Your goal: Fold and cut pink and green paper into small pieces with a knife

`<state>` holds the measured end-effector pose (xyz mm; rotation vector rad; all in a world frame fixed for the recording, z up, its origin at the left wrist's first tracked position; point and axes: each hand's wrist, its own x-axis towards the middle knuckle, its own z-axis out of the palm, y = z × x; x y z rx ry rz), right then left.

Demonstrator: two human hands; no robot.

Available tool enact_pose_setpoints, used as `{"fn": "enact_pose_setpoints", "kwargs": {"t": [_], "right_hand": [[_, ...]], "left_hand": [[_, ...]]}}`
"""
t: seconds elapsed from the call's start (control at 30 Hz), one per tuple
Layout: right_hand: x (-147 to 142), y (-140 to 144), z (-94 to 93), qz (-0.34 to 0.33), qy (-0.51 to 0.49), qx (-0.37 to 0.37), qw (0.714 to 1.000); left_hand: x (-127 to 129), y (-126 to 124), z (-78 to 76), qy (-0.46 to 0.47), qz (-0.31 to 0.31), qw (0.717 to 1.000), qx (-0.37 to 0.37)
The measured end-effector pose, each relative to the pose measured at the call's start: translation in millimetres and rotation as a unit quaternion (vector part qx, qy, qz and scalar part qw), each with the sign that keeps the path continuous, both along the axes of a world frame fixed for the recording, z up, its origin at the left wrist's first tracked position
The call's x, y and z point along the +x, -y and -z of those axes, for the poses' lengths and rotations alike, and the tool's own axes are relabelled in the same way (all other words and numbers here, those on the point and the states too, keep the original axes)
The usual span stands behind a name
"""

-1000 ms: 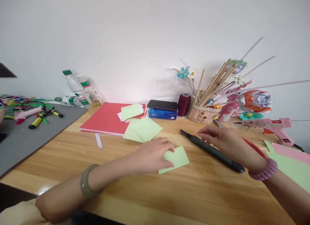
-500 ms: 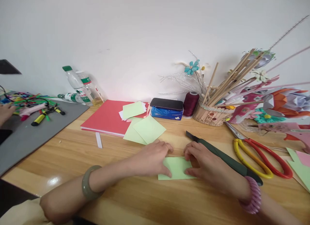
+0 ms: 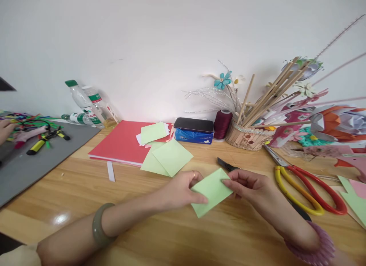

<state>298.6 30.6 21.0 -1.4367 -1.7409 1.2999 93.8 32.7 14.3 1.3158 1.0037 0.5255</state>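
A small light green paper square (image 3: 211,191) is lifted off the wooden table (image 3: 148,228), tilted, and pinched from both sides. My left hand (image 3: 180,189) grips its left edge with thumb on top; a ring shows on one finger and a green bangle sits on the wrist. My right hand (image 3: 248,186) pinches its right corner; a pink coiled band rings that wrist. Behind my right hand lies a dark green utility knife (image 3: 227,166), mostly hidden by the hand and forearm.
More green squares (image 3: 167,159) lie on a red paper pad (image 3: 120,144). Red and yellow scissors (image 3: 303,186), a phone on a blue tissue pack (image 3: 194,129), a thread spool (image 3: 222,124), a stick basket (image 3: 247,136) and bottles (image 3: 85,105) stand around. Another person's hand (image 3: 5,128) is far left over a grey mat.
My right hand came in from the knife to the green square. Both hands then lifted the square off the table and tilted it.
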Motion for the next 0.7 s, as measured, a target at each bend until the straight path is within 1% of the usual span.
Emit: {"fn": "enact_pose_setpoints", "kwargs": {"t": [0.07,0.1,0.27,0.37,0.43,0.5,0.6,0.7], "right_hand": [[-5,5,-4.1,-0.006,-0.02,-0.003,1.0],[-7,7,-5.9,-0.013,-0.028,-0.005,1.0],[-14,11,-7.6,-0.032,-0.046,-0.042,0.998],[-14,11,-2.9,-0.033,-0.046,-0.058,0.997],[-14,12,-0.3,-0.034,-0.044,-0.065,0.996],[-14,13,0.7,-0.036,-0.042,-0.072,0.996],[-15,14,0.0,-0.036,-0.041,-0.082,0.995],[-14,14,0.9,-0.031,-0.047,-0.091,0.994]], "left_hand": [[4,5,-3.1,0.013,0.021,0.999,-0.033],[6,8,-3.5,0.019,0.019,0.999,-0.041],[13,21,2.7,0.078,-0.06,0.993,-0.068],[14,24,3.2,0.104,-0.077,0.987,-0.096],[15,25,0.9,0.123,-0.088,0.985,-0.079],[15,24,-1.1,0.127,-0.111,0.985,-0.036],[14,24,-0.1,0.098,-0.147,0.984,0.025],[13,23,3.7,0.077,-0.162,0.982,0.054]]}}
